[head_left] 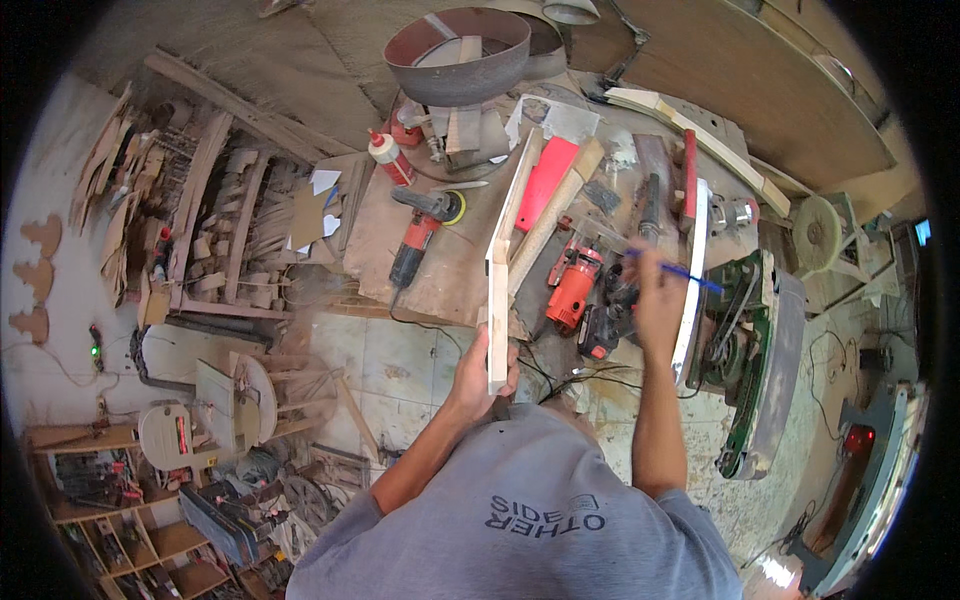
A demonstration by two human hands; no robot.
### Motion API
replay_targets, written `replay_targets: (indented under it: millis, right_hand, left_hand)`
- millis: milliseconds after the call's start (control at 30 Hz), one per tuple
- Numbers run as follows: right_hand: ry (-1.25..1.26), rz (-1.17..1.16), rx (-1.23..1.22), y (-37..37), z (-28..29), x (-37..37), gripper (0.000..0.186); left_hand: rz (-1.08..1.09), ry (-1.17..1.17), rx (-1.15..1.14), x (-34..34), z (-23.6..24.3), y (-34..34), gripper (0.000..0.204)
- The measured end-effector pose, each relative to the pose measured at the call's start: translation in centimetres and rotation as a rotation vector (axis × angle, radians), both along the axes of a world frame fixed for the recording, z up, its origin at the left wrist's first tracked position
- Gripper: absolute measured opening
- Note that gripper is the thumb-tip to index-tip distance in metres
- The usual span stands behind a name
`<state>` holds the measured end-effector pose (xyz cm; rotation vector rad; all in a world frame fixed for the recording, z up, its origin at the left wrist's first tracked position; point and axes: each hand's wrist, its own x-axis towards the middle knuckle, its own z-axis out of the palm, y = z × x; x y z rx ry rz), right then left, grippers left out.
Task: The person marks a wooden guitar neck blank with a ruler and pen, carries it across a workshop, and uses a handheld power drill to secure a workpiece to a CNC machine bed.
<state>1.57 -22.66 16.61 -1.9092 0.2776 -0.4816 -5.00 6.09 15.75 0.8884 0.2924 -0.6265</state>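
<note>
My left hand (482, 378) is closed around the near end of a pale, angled wooden piece (497, 320). That piece reaches forward over the bench edge, and its far part bends right beside a red board (548, 178). Over the right half of the bench, my right hand (655, 292) is smeared by motion. A thin blue pen or pencil (703, 281) sticks out from it to the right, between its closed fingers. Just left of this hand lie a red power tool (575, 285) and a dark cordless tool with its battery (598, 335).
On the bench (375, 250) lie an orbital sander (415, 242), a red-and-white glue bottle (391, 160) and a curved white strip (692, 290). A belt sander (765, 370) stands at the right. Wood offcuts (225, 230) are stacked left. Cables hang off the front edge.
</note>
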Motion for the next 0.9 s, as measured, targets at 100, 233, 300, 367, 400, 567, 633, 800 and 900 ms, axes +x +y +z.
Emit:
replay_targets:
  millis: [100, 233, 300, 367, 400, 567, 633, 800, 900]
  right_hand:
    - [0.073, 0.241, 0.503, 8.2, 4.4, -4.5, 0.026]
    - [0.092, 0.222, 0.675, 13.1, 5.1, -6.5, 0.019]
    - [0.113, 0.241, 0.588, 13.1, 4.2, -6.6, 0.019]
    - [0.138, 0.252, 0.547, 13.3, 4.0, -6.6, 0.019]
    - [0.155, 0.252, 0.551, 13.5, 4.0, -6.6, 0.02]
    - [0.168, 0.201, 0.484, 14.2, 4.5, -6.2, 0.025]
    - [0.123, 0.192, 0.451, 14.4, 4.0, -6.1, 0.026]
    - [0.148, 0.166, 0.619, 15.0, 4.2, -6.3, 0.025]
    - [0.163, 0.162, 0.64, 15.2, 3.9, -6.4, 0.024]
  left_hand:
    - [-0.046, -0.012, -0.058, 0.3, 0.2, 0.1, 0.059]
    - [-0.064, 0.01, -0.1, 0.7, 0.0, 0.0, 0.051]
    - [-0.062, 0.005, -0.141, 0.9, -0.1, 0.1, 0.045]
    - [-0.091, -0.003, -0.142, 1.1, 0.1, 0.2, 0.044]
    - [-0.103, -0.005, -0.141, 1.2, 0.1, 0.4, 0.044]
    - [-0.107, -0.012, -0.148, 1.3, -0.1, 0.8, 0.041]
    - [-0.107, -0.006, -0.155, 1.4, 0.0, 0.9, 0.04]
    - [-0.115, -0.005, -0.169, 1.4, 0.0, 1.2, 0.039]
    - [-0.138, -0.025, -0.143, 1.5, -0.4, 1.6, 0.047]
